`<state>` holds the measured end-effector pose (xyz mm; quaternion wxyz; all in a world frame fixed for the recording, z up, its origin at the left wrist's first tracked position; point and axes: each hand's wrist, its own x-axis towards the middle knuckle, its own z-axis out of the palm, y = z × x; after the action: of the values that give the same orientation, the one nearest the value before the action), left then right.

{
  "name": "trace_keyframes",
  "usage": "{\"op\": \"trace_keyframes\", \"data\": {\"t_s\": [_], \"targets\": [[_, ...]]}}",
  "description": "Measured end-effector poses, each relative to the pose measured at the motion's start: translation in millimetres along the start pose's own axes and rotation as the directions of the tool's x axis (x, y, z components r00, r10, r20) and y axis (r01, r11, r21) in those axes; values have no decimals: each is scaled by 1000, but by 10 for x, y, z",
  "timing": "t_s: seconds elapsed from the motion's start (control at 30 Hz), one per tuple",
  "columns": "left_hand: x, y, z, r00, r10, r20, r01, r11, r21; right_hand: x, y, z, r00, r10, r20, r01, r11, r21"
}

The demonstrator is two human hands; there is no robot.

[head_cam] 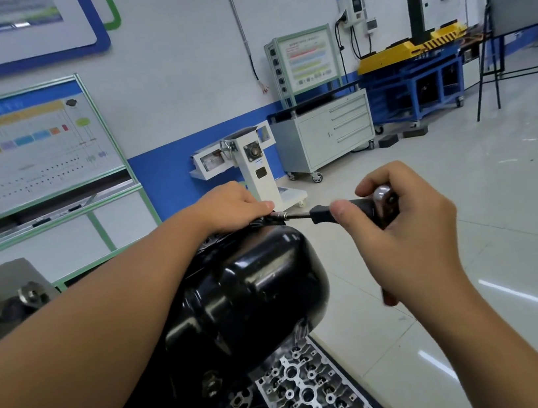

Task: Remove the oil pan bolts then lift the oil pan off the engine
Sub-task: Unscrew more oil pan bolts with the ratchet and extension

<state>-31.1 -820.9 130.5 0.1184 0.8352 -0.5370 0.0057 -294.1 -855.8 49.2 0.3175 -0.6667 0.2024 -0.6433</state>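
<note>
The glossy black oil pan [255,285] bulges up from the engine at centre, seated on it. My left hand [231,205] reaches over the pan's far edge, its fingers curled round the front end of the ratchet's extension bar [293,216], where the socket meets the flange. My right hand [397,220] grips the chrome ratchet head [385,203] with thumb and fingers; the handle runs down behind my palm, its red end [389,297] showing below. The bolt under the socket is hidden by my left fingers.
A grey cylinder head [315,394] lies below the pan. The engine stand's metal bracket [7,296] is at left. Beyond are a green-framed training board [28,151], a white stand [256,171], a grey tool cabinet [327,133] and open tiled floor to the right.
</note>
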Motion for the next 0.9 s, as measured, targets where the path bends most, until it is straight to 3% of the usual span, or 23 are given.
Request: {"op": "trace_keyframes", "data": {"t_s": [0.1,0.23,0.4,0.47,0.57,0.67,0.9], "targets": [[3,-8,9,1000,1,19,-2,999,39,-38,-1,59,989,148,9,-148,989,-14],[-27,-4,-10,999,15,28,-14,999,-43,-20,39,14,984,170,62,-164,982,-97],[-93,57,-47,997,-75,16,77,969,-236,14,49,-58,981,-148,129,177,951,-255],[-105,75,-56,996,-87,26,90,964,-250,17,72,-50,965,-232,119,254,942,-221],[-135,95,-63,997,-72,36,79,962,-261,-46,20,36,999,-43,33,45,996,-80],[-142,88,-70,998,-49,37,57,964,-258,-93,44,86,996,93,5,-92,994,-59],[-74,23,-49,1000,-8,-7,6,964,-265,-49,101,-22,996,40,84,-36,998,-43]]}}
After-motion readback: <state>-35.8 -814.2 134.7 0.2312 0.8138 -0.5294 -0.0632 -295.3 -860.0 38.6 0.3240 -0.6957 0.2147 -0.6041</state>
